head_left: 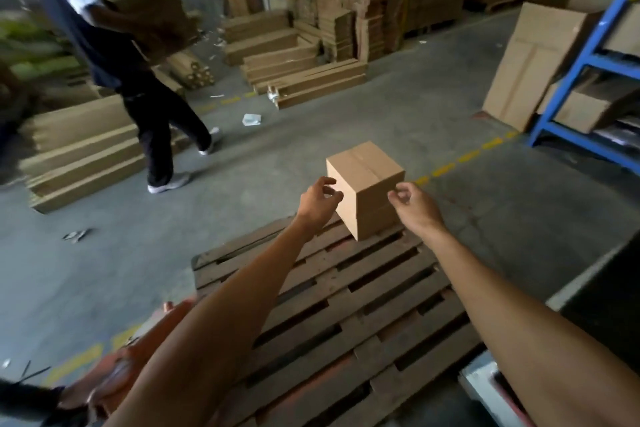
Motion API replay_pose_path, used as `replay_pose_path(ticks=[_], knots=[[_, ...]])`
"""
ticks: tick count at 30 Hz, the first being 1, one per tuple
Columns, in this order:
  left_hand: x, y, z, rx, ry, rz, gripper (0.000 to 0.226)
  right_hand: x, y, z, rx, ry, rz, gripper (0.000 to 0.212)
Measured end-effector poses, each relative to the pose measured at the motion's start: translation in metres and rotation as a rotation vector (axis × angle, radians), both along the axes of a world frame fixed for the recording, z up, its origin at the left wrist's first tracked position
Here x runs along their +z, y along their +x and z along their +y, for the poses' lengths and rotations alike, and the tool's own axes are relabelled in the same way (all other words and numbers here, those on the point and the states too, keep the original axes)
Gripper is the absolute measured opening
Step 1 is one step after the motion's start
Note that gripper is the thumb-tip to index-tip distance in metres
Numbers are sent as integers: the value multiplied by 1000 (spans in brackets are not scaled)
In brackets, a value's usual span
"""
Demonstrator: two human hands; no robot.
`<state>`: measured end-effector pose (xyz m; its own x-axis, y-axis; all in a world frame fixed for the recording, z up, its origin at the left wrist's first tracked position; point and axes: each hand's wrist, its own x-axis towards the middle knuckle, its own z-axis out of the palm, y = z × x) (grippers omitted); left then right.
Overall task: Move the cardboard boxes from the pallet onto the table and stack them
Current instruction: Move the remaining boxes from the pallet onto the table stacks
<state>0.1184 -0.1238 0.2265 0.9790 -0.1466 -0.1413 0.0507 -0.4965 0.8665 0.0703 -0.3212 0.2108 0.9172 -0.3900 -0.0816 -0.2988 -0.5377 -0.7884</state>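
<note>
A taped cardboard box [365, 189] sits at the far corner of a wooden pallet [346, 305]; the left hand [317, 201] and right hand [414, 203] flank it, fingers loosely curled, gripping nothing.

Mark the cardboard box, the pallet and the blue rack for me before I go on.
cardboard box [365, 163]: head view, on its taped top face.
pallet [349, 288]: head view, on a bare wooden slat near its middle.
blue rack [585, 55]: head view, on its slanted blue upright.

Dim, flat warehouse light; wide-angle bending at the edges, motion blur upper left.
</note>
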Motion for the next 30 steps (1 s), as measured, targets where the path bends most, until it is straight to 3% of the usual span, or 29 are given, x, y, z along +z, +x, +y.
replay_pose_path(ticks=[8, 16, 22, 30], knots=[[-8, 128, -12, -15, 17, 85, 45, -9, 123, -12, 0, 139, 70, 49], [-71, 337, -55, -100, 94, 182, 41, -65, 279, -30, -112, 163, 197, 55], [-179, 512, -97, -249, 219, 302, 46, -159, 399, -58, -345, 247, 377, 68], [-341, 643, -154, -410, 425, 299, 72, -311, 507, -88, -633, 519, 473, 89]])
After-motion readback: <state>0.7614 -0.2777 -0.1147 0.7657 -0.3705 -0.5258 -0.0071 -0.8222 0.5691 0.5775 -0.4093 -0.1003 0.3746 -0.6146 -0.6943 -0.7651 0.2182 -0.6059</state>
